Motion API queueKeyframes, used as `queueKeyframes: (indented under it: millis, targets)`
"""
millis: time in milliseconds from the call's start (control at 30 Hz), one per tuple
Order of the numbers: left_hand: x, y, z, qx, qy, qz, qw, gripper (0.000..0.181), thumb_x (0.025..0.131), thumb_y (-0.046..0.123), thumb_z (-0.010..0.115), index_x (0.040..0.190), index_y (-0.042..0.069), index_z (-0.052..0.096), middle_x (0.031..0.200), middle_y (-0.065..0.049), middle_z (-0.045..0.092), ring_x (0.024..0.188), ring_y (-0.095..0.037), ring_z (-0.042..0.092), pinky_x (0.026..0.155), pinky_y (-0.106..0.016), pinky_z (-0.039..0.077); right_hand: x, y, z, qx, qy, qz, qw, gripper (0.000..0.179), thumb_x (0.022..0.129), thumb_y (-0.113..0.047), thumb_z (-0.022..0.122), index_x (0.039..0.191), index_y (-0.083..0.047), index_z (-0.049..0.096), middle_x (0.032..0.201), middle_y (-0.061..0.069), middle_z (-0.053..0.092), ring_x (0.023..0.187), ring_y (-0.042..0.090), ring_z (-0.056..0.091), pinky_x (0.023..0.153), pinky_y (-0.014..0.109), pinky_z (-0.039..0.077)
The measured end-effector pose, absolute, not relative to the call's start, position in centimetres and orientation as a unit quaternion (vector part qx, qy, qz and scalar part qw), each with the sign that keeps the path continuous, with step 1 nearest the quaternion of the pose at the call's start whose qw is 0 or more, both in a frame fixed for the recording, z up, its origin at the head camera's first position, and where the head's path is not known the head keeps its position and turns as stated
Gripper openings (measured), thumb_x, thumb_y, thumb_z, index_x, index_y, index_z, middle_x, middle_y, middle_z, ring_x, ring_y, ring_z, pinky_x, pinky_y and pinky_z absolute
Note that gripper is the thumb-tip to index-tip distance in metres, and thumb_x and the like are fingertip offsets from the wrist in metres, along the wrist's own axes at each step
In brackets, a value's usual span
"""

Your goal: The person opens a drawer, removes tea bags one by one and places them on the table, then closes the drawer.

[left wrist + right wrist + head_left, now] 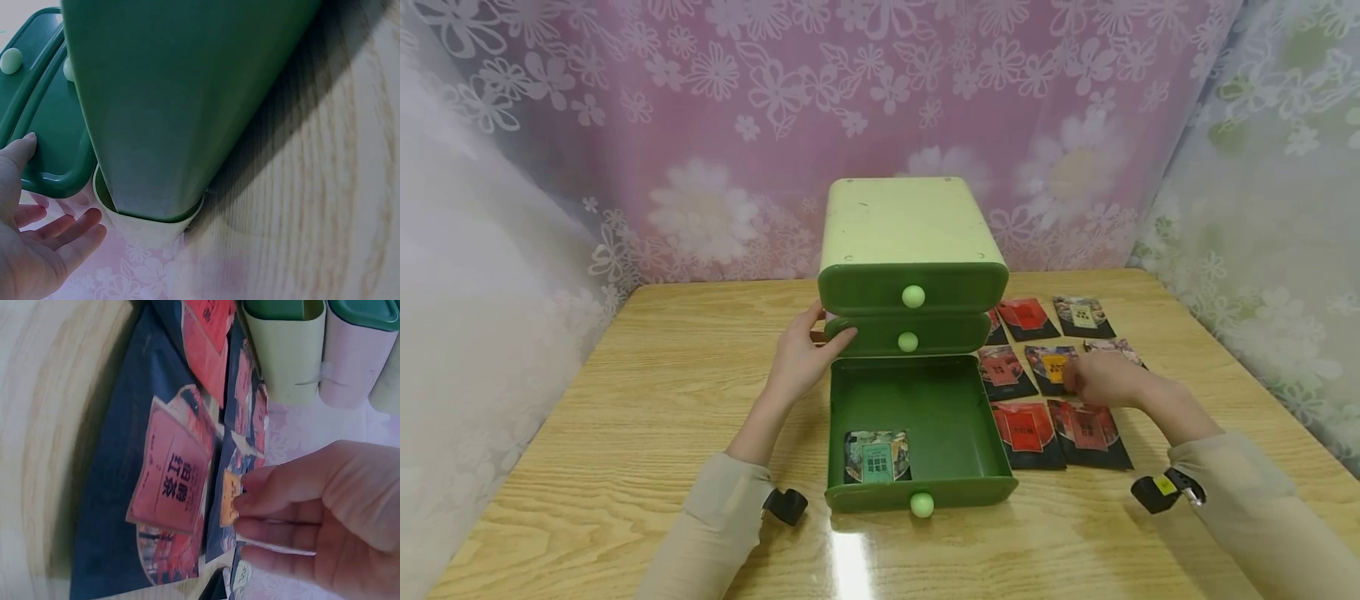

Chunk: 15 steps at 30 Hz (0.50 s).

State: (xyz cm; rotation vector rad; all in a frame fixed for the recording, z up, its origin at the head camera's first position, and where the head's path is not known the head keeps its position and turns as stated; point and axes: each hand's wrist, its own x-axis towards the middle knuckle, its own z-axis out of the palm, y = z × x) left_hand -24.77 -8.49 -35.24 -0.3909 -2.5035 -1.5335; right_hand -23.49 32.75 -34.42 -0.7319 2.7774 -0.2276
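My left hand (802,354) is at the left side of a small stacked drawer cabinet (910,221). Its thumb rests on the front of the middle drawer (880,335), while the other fingers extend loosely beside it in the left wrist view. Below, the green bottom drawer (940,417) is pulled out, with a teal-labelled tea packet (877,457) in its front left corner. On the right, my right hand (1108,379) reaches over the tea packets, fingertips right at the edge of an orange-labelled packet (1048,367). A red-labelled packet (169,469) lies large in the right wrist view.
Several more tea packets lie in rows right of the cabinet, among them a red one (1028,318), a cream-labelled one (1082,317) and another red one (1026,433). The wooden table (685,358) extends to the left. Floral curtains (737,150) hang behind and at both sides.
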Motion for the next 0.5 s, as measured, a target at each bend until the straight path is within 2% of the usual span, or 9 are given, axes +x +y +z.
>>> queueKeyframes:
  millis: [100,333,500]
  targets:
    - [-24.8,-8.5,-35.3,-0.131,-0.842,-0.515,0.089,0.054,0.086,0.040,0.064,0.132,0.016,0.050,0.120,-0.010,0.052,0.097,-0.027,0.061,0.077,-0.037,0.053,-23.3,32.1,-34.1,-0.262,0.956,-0.077,0.102,0.017,0.081,0.008,0.054,0.084,-0.003,0.066,0.078,0.003,0.062,0.064,0.014,0.055,0.058,0.034,0.050]
    - [-24.8,-8.6,-35.3,-0.139,-0.843,-0.510,0.095,0.054,0.087,0.039,0.064,0.133,0.016,0.049,0.118,-0.010,0.053,0.096,-0.027,0.062,0.077,-0.037,0.054,-22.4,29.5,-32.8,-0.274,0.955,-0.080,0.075,0.017,0.085,0.004,0.053,0.078,-0.010,0.060,0.071,-0.004,0.052,0.057,0.009,0.039,0.052,0.026,0.033]
    - [-24.9,-8.6,-35.3,-0.144,-0.847,-0.502,0.104,0.051,0.087,0.037,0.064,0.131,0.014,0.051,0.117,-0.011,0.054,0.100,-0.027,0.059,0.080,-0.038,0.052,-22.0,27.9,-32.1,-0.294,0.947,-0.105,0.078,0.015,0.086,0.003,0.054,0.081,-0.009,0.061,0.073,-0.006,0.052,0.058,0.008,0.041,0.053,0.026,0.036]
